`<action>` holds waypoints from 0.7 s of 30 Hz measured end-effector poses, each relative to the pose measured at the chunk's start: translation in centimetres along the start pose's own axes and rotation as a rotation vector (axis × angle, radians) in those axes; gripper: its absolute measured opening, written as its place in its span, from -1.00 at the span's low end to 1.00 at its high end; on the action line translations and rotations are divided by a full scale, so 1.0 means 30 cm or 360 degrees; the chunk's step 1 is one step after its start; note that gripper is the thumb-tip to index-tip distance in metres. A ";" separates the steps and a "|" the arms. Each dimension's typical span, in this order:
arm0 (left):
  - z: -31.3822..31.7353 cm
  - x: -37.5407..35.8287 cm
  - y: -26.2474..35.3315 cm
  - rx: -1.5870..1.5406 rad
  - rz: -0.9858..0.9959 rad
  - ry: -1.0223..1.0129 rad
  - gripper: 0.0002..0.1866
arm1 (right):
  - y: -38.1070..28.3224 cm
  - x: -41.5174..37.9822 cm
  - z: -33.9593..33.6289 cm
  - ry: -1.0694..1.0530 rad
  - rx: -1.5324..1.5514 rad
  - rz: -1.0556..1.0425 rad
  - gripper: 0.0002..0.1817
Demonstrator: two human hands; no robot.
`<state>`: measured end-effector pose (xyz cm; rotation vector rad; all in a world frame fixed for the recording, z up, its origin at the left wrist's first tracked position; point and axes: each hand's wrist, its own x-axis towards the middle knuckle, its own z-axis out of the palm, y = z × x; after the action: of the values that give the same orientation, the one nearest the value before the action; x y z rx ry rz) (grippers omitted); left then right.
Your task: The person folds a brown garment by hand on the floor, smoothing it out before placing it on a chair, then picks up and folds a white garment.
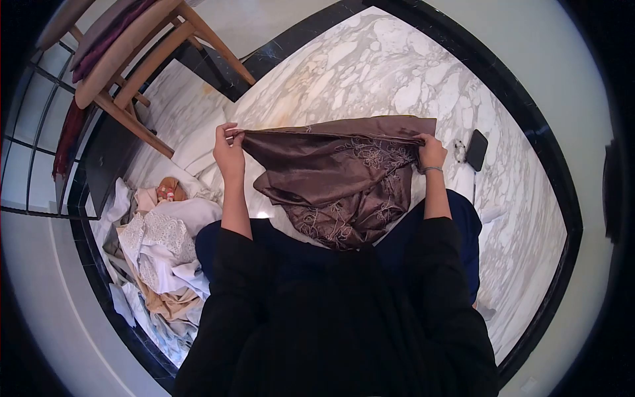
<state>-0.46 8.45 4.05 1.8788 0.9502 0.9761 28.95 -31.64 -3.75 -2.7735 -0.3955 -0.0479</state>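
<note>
Black clothing (331,324) fills the space nearest the camera, its sleeves ending on the forearms that reach forward over bent, dark-blue-clad legs (465,228). At the end of one forearm the left hand (229,149) is nearly closed, thumb and fingers pinching one corner of a brown cloth (311,165); the right hand (431,153), with a bracelet (433,169) at its wrist, is curled closed around the cloth's far side, though the exact hold of its fingertips is hidden. The cloth hangs between the two hands, its upper edge drawn fairly straight, the rest bunched in front of the body and between the knees. A flap reaches beyond the right hand, so gripping nearer the true corner would probably give a more even edge. Equal tension on both sides should serve the slippery-looking, shiny fabric best, with the lower folds shaken loose before any edges are matched. The tangled threadwork (377,153) looks apt to snag, so fingers are better placed on plain fabric. Just beyond the right hand, a black phone (476,152) lies on the marble floor (397,73); to the left of the legs sits a heap of pale garments (165,245), some lacy, and farther out stands a wooden chair (135,126).
</note>
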 end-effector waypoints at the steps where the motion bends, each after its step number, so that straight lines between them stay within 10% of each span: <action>1: -0.005 -0.002 0.001 -0.0028 0.0024 -0.0018 -0.75 | 0.012 0.009 -0.003 -0.0005 0.0000 0.0037 -0.62; 12: -0.153 -0.051 0.145 -0.0066 0.0447 0.0137 -0.80 | 0.157 -0.022 -0.243 0.0364 0.0538 -0.0461 -0.55; 21: -0.222 -0.107 0.144 -0.0118 0.0290 0.0292 -0.85 | 0.151 -0.131 -0.417 -0.0221 0.1828 -0.0181 -0.65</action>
<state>-6.54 5.97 9.54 1.8610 0.8450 1.2933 26.60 -40.97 6.24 -1.6227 -0.4274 0.2633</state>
